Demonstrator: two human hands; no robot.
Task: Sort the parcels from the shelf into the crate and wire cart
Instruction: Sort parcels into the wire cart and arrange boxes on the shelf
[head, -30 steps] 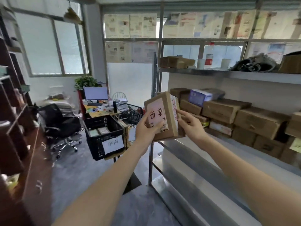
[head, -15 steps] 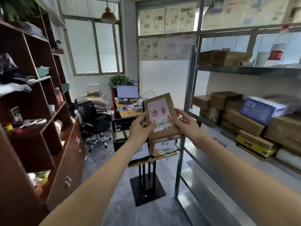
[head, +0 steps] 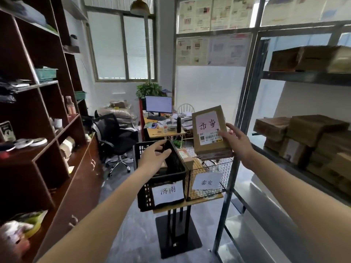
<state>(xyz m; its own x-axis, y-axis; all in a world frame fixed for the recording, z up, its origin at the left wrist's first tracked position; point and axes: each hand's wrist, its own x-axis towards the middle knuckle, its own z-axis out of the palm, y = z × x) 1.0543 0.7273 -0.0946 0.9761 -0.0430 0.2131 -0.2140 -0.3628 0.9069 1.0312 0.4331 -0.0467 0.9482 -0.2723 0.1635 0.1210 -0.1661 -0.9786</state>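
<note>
Head view: right hand (head: pixel 237 144) grips parcel (head: pixel 209 130), hiding its lower edge; left hand (head: pixel 154 158) hovers slack-fingered.

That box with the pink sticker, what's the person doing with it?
A person is sorting parcels. Their right hand holds the cardboard box with the pink label above the wire basket, whose paper sign appears to match the writing on the box. Their left hand hovers open and empty over the black crate beside it. More boxes wait on the metal shelf at the right.
</note>
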